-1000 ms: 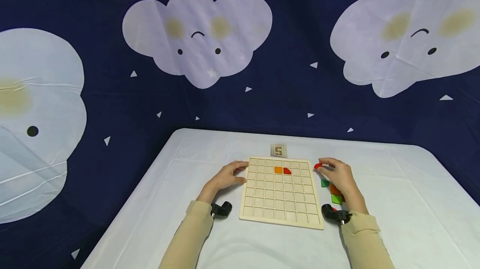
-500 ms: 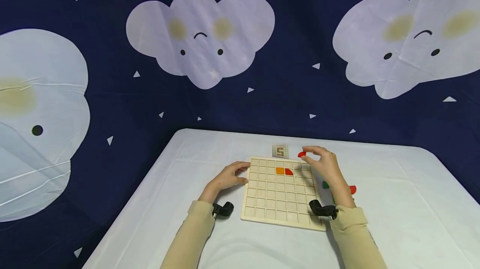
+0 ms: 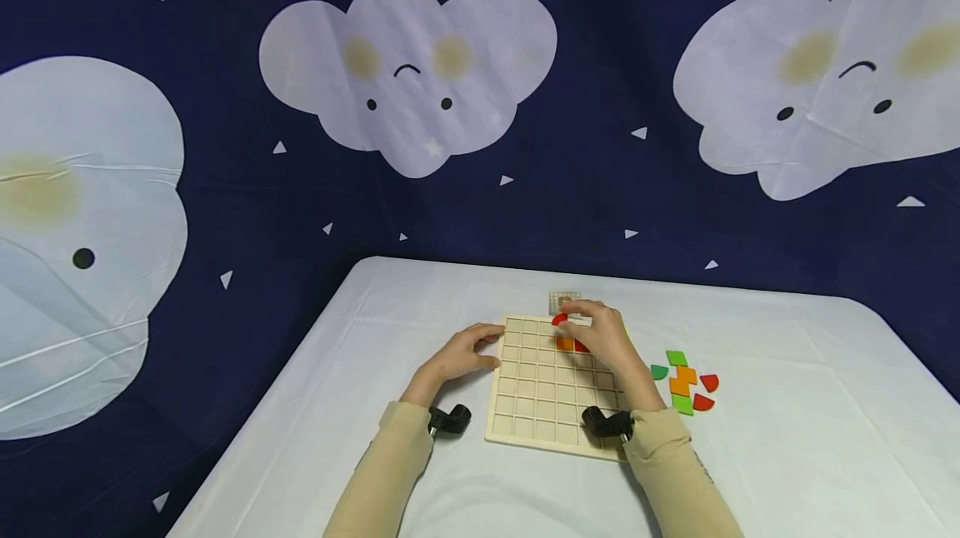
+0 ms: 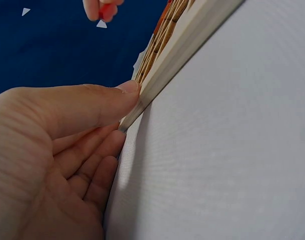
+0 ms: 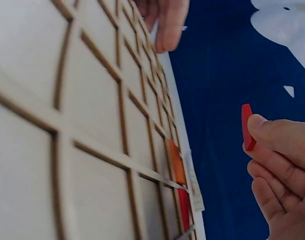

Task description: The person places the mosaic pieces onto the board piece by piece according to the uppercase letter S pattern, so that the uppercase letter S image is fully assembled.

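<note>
My right hand (image 3: pixel 606 342) pinches a red rounded puzzle piece (image 3: pixel 559 319) between thumb and fingertips, above the far edge of a pale wooden grid board (image 3: pixel 525 405). In the right wrist view this red piece (image 5: pixel 248 127) shows edge-on, held apart from the board. An orange square piece (image 3: pixel 564 344) and a red quarter-round piece (image 3: pixel 581 346) sit side by side in the board's cells, partly covered by the hand in the head view. My left hand (image 3: pixel 453 357) touches the board's left edge with thumb and fingertips, its fingers loosely bent.
Loose pieces lie right of the board: green ones like the dark green piece (image 3: pixel 659 372), orange squares (image 3: pixel 679 387) and red rounded pieces (image 3: pixel 702 402). A small pattern card (image 3: pixel 555 301) lies behind the board on the white-covered table (image 3: pixel 787 438). A dark blue cloud-print cloth (image 3: pixel 600 213) hangs behind.
My right hand has carried the red piece leftward from beside the board to over its far edge, uncovering the loose pieces on the right. My left hand stays at the board's edge.
</note>
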Available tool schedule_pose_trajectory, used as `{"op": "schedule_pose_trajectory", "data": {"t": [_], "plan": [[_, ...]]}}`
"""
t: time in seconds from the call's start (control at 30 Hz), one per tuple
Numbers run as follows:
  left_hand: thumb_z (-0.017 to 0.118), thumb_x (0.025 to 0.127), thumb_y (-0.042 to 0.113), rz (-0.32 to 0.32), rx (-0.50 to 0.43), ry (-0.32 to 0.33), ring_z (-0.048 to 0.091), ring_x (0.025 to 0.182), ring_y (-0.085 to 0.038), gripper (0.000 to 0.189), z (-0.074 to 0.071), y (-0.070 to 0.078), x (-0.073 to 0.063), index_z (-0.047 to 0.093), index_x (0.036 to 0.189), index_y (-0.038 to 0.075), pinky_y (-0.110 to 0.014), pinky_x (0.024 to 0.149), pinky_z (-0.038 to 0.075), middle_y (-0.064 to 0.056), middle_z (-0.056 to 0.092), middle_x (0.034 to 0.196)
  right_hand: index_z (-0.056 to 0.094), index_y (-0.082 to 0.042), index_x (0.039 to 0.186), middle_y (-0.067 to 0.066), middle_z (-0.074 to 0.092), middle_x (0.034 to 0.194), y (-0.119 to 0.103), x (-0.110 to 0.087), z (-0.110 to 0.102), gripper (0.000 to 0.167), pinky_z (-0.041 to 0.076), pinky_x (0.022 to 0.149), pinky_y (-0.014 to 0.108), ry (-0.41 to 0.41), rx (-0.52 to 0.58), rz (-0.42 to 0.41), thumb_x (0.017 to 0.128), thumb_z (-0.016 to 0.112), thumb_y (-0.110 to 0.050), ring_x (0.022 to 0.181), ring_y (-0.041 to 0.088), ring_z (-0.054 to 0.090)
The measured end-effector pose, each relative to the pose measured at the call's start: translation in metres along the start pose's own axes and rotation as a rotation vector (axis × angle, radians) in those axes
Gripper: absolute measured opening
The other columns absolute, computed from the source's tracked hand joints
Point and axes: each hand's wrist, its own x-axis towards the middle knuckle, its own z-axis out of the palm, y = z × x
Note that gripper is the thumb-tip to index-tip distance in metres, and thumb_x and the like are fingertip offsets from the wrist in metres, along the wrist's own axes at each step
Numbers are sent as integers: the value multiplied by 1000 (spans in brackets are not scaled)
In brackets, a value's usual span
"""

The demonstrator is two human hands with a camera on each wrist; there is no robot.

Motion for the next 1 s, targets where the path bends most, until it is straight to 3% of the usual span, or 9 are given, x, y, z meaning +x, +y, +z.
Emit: {"op": "schedule_pose_trajectory", "data": {"t": [0.2,0.43,0.7,1.0], "plan": [[71,81,1,7,5,0,50,114,-27,58,0,0,-1,49,134,-3,-37,101,40,-14,51,130,66,-1,116,15,62,119,4,0,14,33,42,95,52,-25,9,24,84,71,-12,117,37,49],[71,81,2,6,16,0,50,114,-26,58,0,2,0,49,134,-2,-36,101,40,-14,51,132,66,-2,115,13,64,109,15,-3,28,34,53,80,41,-51,22,72,84,72,-14,99,31,60],[72,81,2,-9,15,14,50,115,-26,58,0,1,1,49,134,-1,-37,102,39,-13,51,132,70,-4,108,10,67,105,20,-3,36,30,49,82,45,-22,-55,-43,80,76,-12,97,30,57],[71,81,1,-5,14,8,50,115,-27,58,1,1,1,49,134,-2,-38,101,39,-14,51,131,68,-5,112,11,64,111,19,-5,35,34,48,86,45,-74,-83,-29,80,76,-14,104,30,56]]}}
